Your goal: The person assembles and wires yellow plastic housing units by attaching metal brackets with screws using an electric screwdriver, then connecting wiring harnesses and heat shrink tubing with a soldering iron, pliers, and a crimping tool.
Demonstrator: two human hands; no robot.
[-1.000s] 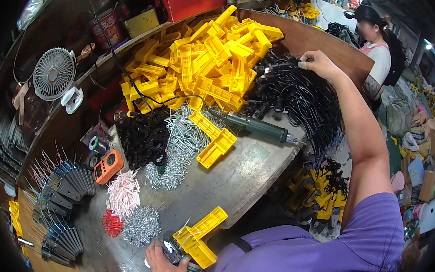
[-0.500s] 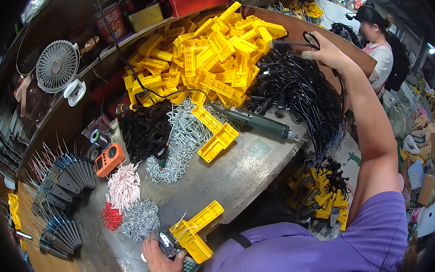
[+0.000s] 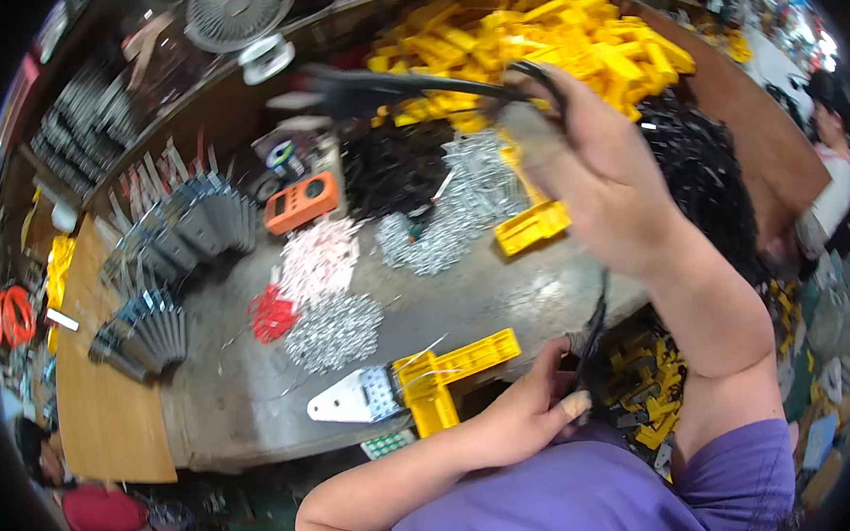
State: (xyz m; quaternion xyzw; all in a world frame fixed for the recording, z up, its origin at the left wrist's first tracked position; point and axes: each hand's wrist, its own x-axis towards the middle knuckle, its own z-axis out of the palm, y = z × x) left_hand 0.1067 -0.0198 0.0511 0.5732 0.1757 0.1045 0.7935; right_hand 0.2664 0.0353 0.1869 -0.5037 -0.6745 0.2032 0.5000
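Centrally, the grey metal workbench (image 3: pixel 504 290) carries a heap of yellow plastic channel pieces (image 3: pixel 548 44). Right hand (image 3: pixel 590 173), raised above the bench, fingers curled tight around a black cable with moulded plug (image 3: pixel 404 87). Left hand (image 3: pixel 526 410) at bench edge, fingertips pinching the cable's lower run, beside a yellow plastic L-bracket (image 3: pixel 446 376).

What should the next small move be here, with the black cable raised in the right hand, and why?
Probably bring the right hand down toward the yellow plastic part at the bench's near edge. That hand holds the black cable up over the bench, its plug end blurred, while the left hand pinches the cable's lower run beside that part, which lies next to a metal plate.
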